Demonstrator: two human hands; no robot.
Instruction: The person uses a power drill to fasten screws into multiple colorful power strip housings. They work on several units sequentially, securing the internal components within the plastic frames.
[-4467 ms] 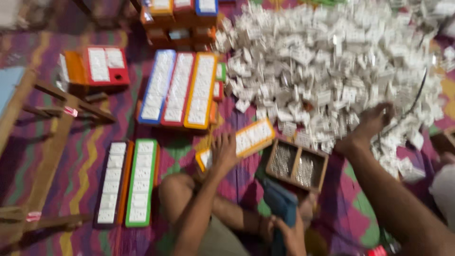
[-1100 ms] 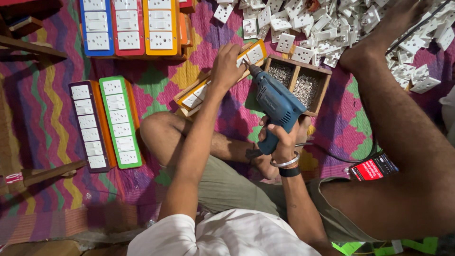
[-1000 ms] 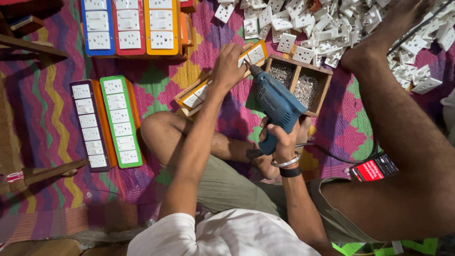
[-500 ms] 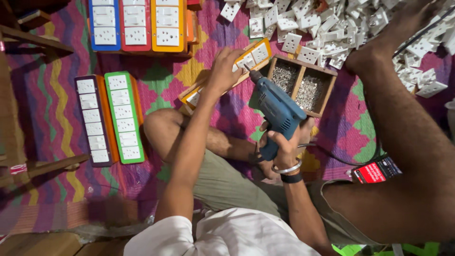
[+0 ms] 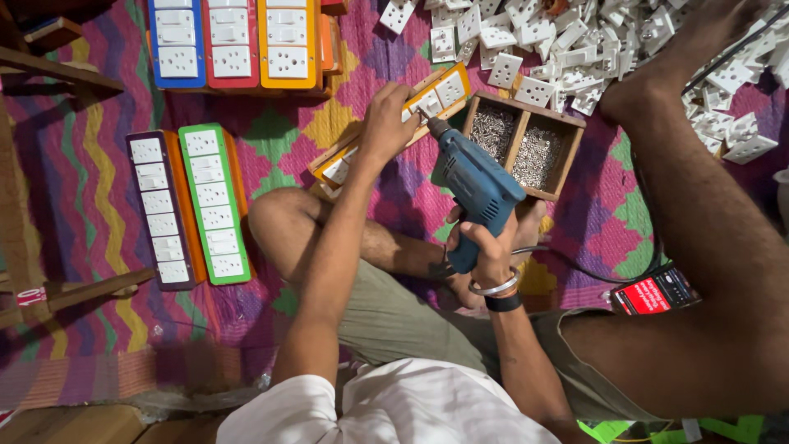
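Person seated on the floor mat [image 5: 99, 205], knees spread. Left hand [image 5: 386, 123] rests on a switchboard strip [image 5: 394, 123] lying slantwise ahead of the left knee. Right hand [image 5: 485, 242] holds an electric drill [image 5: 472, 185], its bit touching the strip's far end. Just right of the strip, a two-compartment wooden box [image 5: 526, 148] with screws in both compartments. Beyond the box and to its right, a heap of loose socket modules [image 5: 592, 41], the right foot set in it. Left of the left knee, two finished strips [image 5: 189, 205] lie side by side; farther ahead, three more [image 5: 234, 41] in a row. A phone [image 5: 653, 292] lies beside the right thigh, the drill's cord running near it.
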